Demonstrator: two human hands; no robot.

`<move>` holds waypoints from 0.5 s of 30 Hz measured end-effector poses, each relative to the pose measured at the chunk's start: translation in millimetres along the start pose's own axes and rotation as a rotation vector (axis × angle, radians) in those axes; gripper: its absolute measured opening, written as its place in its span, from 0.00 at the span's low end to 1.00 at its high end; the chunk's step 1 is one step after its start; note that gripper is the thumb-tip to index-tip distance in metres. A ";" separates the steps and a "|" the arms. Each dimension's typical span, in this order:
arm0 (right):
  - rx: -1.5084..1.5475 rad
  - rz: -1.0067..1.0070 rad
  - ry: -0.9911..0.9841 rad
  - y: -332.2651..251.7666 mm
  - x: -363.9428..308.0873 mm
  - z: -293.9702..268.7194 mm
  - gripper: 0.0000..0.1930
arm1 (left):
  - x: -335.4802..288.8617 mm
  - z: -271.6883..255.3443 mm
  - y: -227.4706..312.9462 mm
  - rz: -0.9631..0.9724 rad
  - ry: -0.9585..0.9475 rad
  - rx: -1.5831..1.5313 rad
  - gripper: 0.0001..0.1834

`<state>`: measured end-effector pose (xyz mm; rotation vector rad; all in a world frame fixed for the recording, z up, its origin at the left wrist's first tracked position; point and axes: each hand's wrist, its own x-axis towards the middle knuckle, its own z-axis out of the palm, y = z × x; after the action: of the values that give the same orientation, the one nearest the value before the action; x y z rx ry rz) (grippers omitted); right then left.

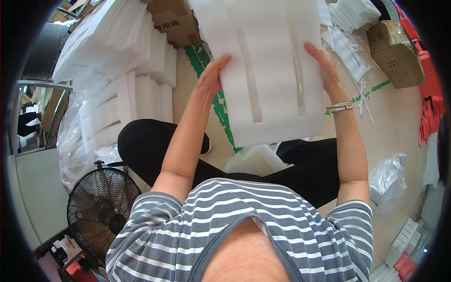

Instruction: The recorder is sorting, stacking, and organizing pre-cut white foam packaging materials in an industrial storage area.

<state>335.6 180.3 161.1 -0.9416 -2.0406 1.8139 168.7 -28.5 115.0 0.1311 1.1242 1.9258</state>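
A white foam sheet (276,70) with two long slots is held up in front of me, its far end cut off by the top of the view. My left hand (214,73) grips its left edge, thumb on the upper face and fingers mostly behind. On the opposite edge my right hand (325,66) grips in the same way, thumb on top and the other fingers largely hidden. Beneath the near end of the sheet, more white foam (256,160) lies between my legs.
Tall stacks of white foam sheets (134,101) stand at the left, with a black fan (102,211) nearer me. Cardboard boxes (395,54) are at the far right and far left. Foam scraps (348,58) and a clear plastic bag (389,183) lie on the floor to the right.
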 end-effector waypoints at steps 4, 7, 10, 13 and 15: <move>-0.134 -0.072 0.099 13.9 11.0 -1.1 0.39 | 0.4 -2.2 -6.4 -0.096 -0.014 -0.107 0.20; -0.036 0.031 -0.012 -1.3 2.3 6.9 0.39 | -2.6 -2.4 -7.2 -0.110 0.014 -0.195 0.17; -0.036 0.049 -0.046 -0.4 0.4 3.7 0.39 | -11.1 9.0 0.5 -0.125 0.021 -0.186 0.16; -0.282 -0.116 0.330 36.6 27.4 -12.1 0.33 | -3.6 12.0 -7.5 -0.109 0.001 -0.153 0.17; -0.611 -0.564 0.595 -8.5 15.2 3.7 0.27 | 2.4 8.8 -10.2 -0.069 0.018 -0.132 0.19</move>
<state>319.4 186.5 165.0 -0.7835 -2.1534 0.5416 177.8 -18.9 111.8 0.0023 0.9974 1.9363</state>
